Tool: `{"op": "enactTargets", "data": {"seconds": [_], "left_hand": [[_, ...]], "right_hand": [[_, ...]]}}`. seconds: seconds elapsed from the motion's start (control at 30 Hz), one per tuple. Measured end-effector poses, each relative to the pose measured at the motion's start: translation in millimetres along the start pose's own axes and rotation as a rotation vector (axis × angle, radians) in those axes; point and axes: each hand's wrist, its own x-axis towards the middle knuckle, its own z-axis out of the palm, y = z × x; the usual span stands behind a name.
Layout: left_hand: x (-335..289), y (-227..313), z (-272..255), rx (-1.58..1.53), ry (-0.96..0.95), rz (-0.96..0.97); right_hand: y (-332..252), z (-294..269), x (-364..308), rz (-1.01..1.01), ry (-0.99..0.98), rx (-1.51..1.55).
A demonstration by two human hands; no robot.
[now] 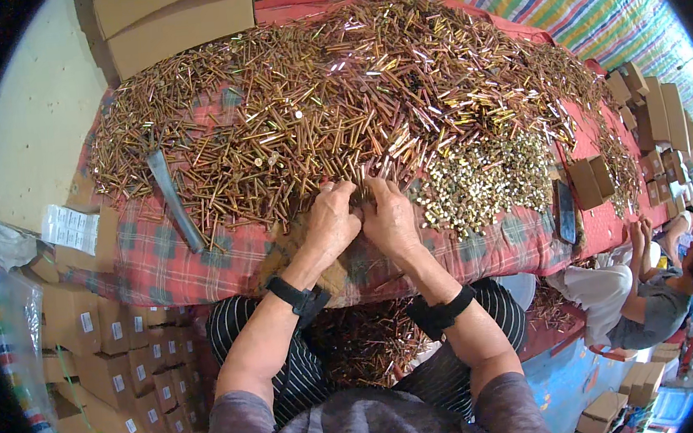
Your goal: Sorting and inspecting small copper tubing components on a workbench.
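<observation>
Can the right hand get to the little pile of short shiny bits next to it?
Probably yes. The right hand sits just left of the short bits, with only loose long pins around.

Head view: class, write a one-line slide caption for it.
Both hands, left hand and right hand, gather brass-coloured nails heaped on a checked cloth.

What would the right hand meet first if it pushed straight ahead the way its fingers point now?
Most likely the big heap of brass-coloured nails: the right hand points up the table, its fingertips already at the heap's near edge beside the left hand. Depth is hard to judge.
</observation>
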Motion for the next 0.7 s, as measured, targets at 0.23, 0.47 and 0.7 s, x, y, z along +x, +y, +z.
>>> {"op": "enactTargets", "data": {"seconds": [0.23,0.47,0.7], "left_hand": [[-20.4,7.1,-1.8,-0.137,-0.062,-0.089],[-19.8,10.4,-14.2,-0.199,-0.198,-0.199],[-19.4,17.4,-19.6,0.006,-0.248,-0.02]], "right_hand": [[10.5,-11.8,-25.8,0.09,-0.129,0.248],[26.3,-43.8,-6.8,-0.034,0.09,-0.414],[39.3,-37.2,1.8,-0.02,-0.013,-0.421]]}}
